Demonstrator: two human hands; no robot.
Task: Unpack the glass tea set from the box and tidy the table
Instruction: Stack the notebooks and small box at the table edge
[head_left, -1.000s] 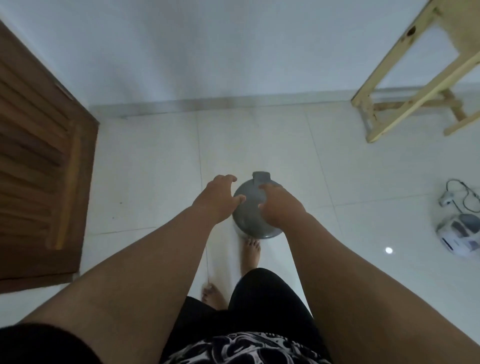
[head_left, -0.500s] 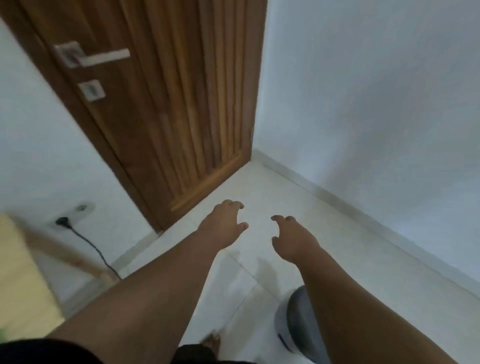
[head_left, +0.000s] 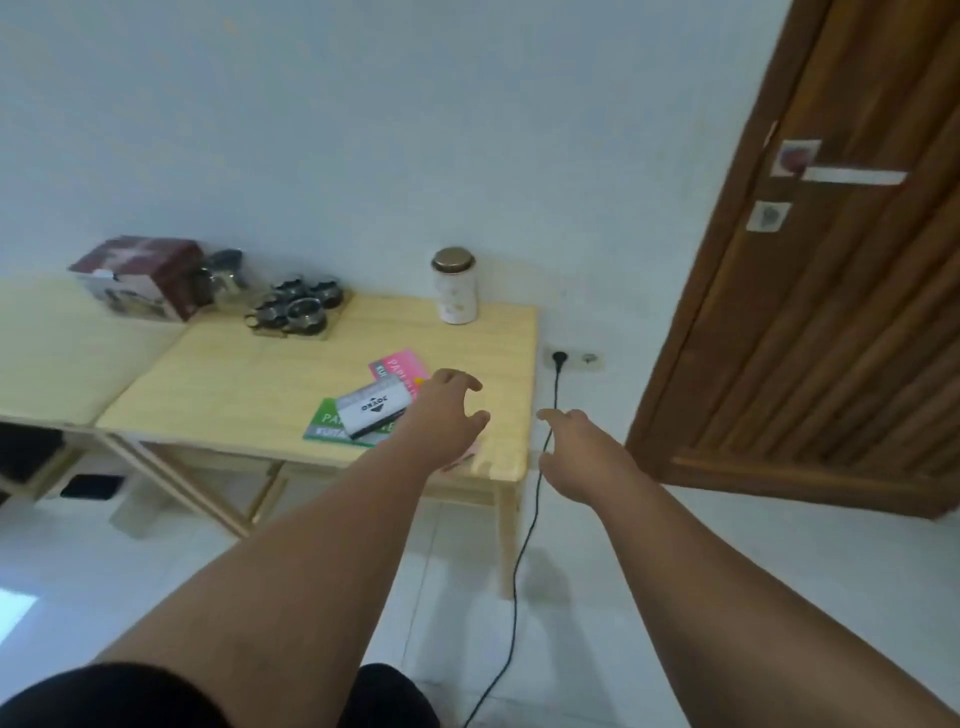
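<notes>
Far left on the surface (head_left: 234, 374), glass cups (head_left: 296, 306) and teapot (head_left: 223, 278) sit beside the box (head_left: 135, 275). Likely fragile, slick, light: lift by handles. Left hand (head_left: 447, 410) and right hand (head_left: 576, 452) are loose and empty, near the right corner.

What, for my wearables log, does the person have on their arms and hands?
The left hand and right hand are bare: no glove, ring or watch shows. A black sleeve covers the left upper arm; below it, and along the right arm as far as it is in view, nothing is worn.
</notes>
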